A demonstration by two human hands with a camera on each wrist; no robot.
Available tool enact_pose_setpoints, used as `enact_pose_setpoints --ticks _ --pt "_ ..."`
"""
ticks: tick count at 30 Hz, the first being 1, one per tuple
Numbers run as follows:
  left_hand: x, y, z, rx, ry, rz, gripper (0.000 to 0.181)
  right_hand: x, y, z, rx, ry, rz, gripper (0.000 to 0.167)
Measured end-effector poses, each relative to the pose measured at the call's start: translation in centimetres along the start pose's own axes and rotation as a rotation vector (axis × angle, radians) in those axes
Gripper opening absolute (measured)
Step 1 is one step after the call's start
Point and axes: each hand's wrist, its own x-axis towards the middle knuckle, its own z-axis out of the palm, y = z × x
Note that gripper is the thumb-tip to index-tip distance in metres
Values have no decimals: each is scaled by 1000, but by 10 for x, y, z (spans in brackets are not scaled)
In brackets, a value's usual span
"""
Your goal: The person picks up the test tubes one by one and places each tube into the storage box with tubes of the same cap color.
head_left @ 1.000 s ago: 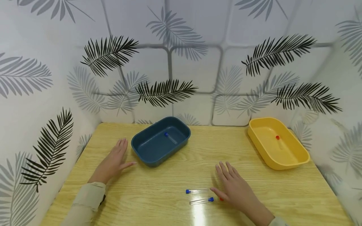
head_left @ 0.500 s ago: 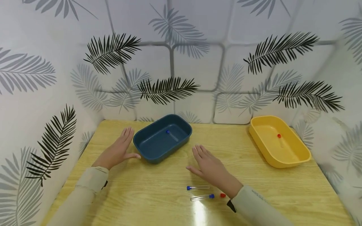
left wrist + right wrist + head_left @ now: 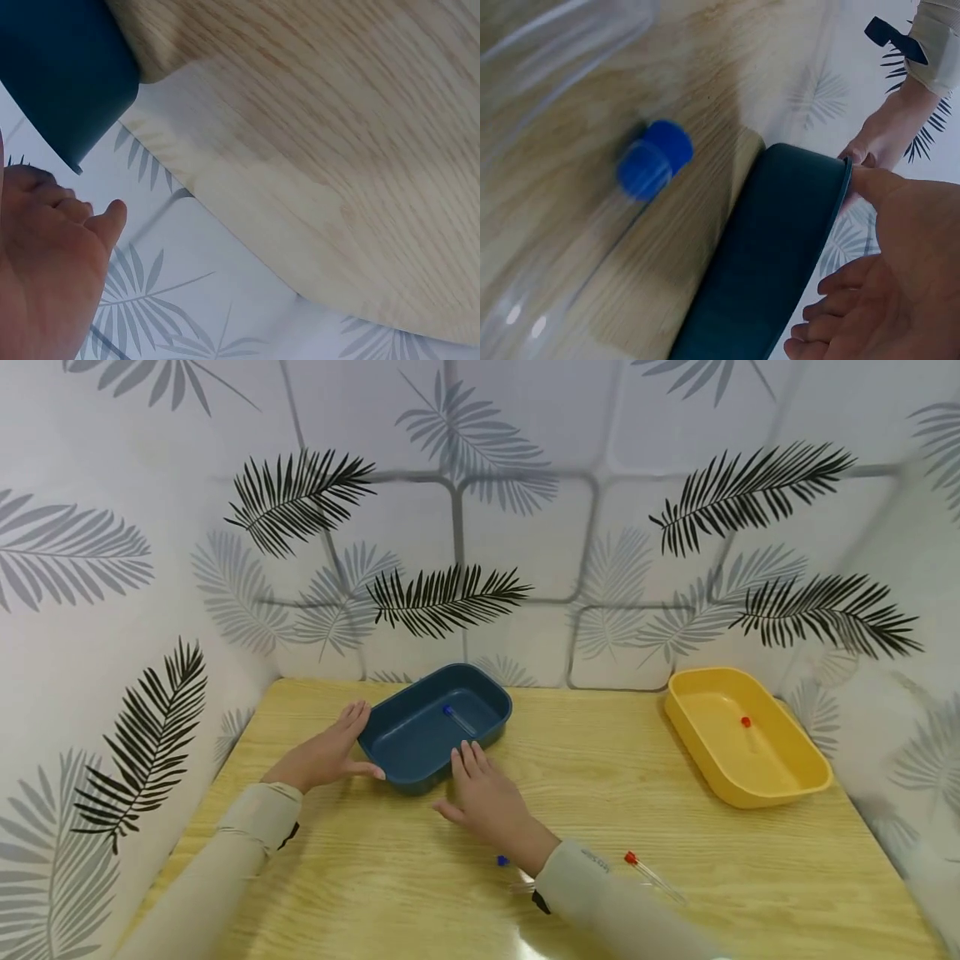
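Observation:
A dark blue plastic tub (image 3: 408, 739) stands at the back left of the table. In it lies a clear tube with a blue cap (image 3: 459, 721). My left hand (image 3: 326, 756) is at the tub's left end, fingers extended and thumb apart; whether it touches the rim is unclear. At the tub's front side is my right hand (image 3: 491, 802), its fingertips at the wall and its thumb apart. In the right wrist view the tub's wall (image 3: 772, 247) is close to the right hand (image 3: 907, 262). The left wrist view has the left hand (image 3: 52, 262) below the tub's corner (image 3: 75, 82).
A yellow tub (image 3: 750, 752) holding a red-capped tube stands at the back right. A tube with a red cap (image 3: 631, 857) lies on the wooden table (image 3: 360, 877). By the right forearm, partly hidden, are a blue cap (image 3: 502, 861) and a clear tube end (image 3: 521, 887).
My right hand has moved left and away from me, from above the loose tubes to the blue tub. My left hand has come slightly right, closer to the tub. The red-capped tube on the table is uncovered.

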Motion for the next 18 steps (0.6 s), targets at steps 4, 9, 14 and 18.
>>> enact_pose_setpoints --ticks 4,9,14,18 --pt "2 5 2 -30 -29 -43 116 3 -6 3 -39 45 12 80" --pt "0 13 4 -68 -51 -82 113 6 -8 7 -43 67 18 78" --pt "-2 12 8 -56 -33 -83 114 8 -11 10 -48 85 36 77" --pt "-3 15 10 -42 -10 -84 115 9 -14 11 -67 90 63 78"
